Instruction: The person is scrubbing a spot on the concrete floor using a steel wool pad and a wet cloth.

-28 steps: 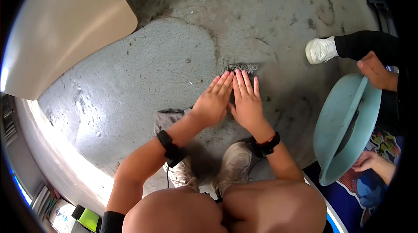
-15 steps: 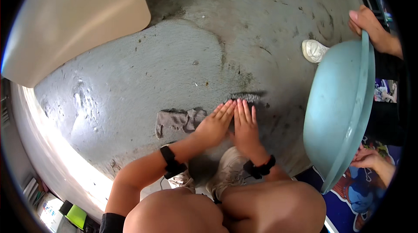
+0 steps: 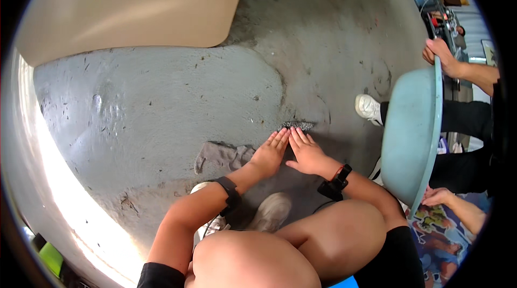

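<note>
Head view: On a grey floor (image 3: 156, 121), beside a crumpled cloth (image 3: 219, 155), left hand (image 3: 270, 154) and right hand (image 3: 308, 155) meet at a dark speckled strip (image 3: 302, 125).
Left fingers lie nearly together, right slightly spread; the strip sits on the floor at their tips, where even, flat pressure should steady it.

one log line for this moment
left hand: flat, at speckled strip | right hand: same | cloth: on floor | basin: in another person's hands
</note>
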The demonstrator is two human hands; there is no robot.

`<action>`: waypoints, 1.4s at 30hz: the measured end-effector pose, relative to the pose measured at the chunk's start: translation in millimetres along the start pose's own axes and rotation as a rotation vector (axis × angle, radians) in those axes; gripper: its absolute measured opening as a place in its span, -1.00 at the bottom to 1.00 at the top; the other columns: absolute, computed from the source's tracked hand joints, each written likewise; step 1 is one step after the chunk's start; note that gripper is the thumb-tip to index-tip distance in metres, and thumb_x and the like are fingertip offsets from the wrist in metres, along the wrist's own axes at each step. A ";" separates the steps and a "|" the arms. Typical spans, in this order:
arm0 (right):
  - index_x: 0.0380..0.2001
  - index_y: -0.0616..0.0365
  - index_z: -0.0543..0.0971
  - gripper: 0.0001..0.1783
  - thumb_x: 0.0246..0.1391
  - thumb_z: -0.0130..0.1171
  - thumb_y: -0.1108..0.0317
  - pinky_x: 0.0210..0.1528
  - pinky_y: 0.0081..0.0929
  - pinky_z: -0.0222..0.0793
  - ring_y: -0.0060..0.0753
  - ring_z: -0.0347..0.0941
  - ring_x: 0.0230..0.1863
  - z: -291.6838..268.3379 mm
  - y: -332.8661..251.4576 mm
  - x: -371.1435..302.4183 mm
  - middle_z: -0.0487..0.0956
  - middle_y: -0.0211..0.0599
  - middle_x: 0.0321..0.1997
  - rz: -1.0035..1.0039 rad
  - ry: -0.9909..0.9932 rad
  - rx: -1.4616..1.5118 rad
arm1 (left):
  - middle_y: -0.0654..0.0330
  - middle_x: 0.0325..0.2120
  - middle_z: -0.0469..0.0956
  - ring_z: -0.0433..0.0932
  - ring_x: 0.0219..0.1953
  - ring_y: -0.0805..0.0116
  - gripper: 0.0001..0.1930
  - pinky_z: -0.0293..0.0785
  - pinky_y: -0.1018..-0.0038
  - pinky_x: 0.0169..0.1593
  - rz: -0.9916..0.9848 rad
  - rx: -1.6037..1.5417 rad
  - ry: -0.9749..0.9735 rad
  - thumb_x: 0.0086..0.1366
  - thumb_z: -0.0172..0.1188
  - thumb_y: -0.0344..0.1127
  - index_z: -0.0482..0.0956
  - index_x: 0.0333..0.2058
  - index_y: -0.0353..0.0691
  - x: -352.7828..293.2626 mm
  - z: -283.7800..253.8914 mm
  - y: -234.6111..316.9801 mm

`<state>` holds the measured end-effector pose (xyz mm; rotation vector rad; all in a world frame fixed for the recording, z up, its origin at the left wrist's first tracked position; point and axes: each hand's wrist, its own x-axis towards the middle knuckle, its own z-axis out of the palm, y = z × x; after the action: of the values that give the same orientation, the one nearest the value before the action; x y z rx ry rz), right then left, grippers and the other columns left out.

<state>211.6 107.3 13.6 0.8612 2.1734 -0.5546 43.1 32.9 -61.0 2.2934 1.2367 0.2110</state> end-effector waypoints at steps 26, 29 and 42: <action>0.38 0.41 0.17 0.04 -0.04 0.38 0.06 0.57 -0.02 -0.24 0.03 -0.14 0.58 23.6 11.9 15.6 0.06 0.07 0.53 0.126 0.605 0.211 | -0.15 0.45 0.01 -0.07 0.52 0.01 -0.13 -0.17 0.18 0.53 0.061 0.127 0.014 0.21 0.17 -0.08 0.11 0.35 -0.54 48.4 -18.1 -21.9; 0.36 0.43 0.20 0.02 -0.05 0.37 0.06 0.56 -0.02 -0.21 0.01 -0.07 0.56 20.9 31.5 16.9 0.11 0.09 0.52 0.090 0.659 0.183 | -0.16 0.45 0.00 -0.07 0.52 0.00 -0.14 -0.16 0.17 0.53 0.079 0.032 0.009 0.20 0.18 -0.11 0.11 0.35 -0.55 62.8 -34.9 -28.5; 0.34 0.43 0.24 -0.01 -0.06 0.35 0.05 0.57 0.04 -0.27 -0.03 -0.03 0.55 33.0 32.1 18.5 0.15 0.06 0.50 0.171 0.766 0.175 | -0.19 0.45 -0.02 -0.12 0.52 -0.05 -0.14 -0.20 0.13 0.54 0.104 0.029 -0.029 0.12 0.13 -0.28 0.06 0.36 -0.55 79.3 -39.8 -23.1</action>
<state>240.5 116.8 -25.7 1.5287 2.7036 -0.3600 56.7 122.6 -47.4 2.3802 1.1138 0.1970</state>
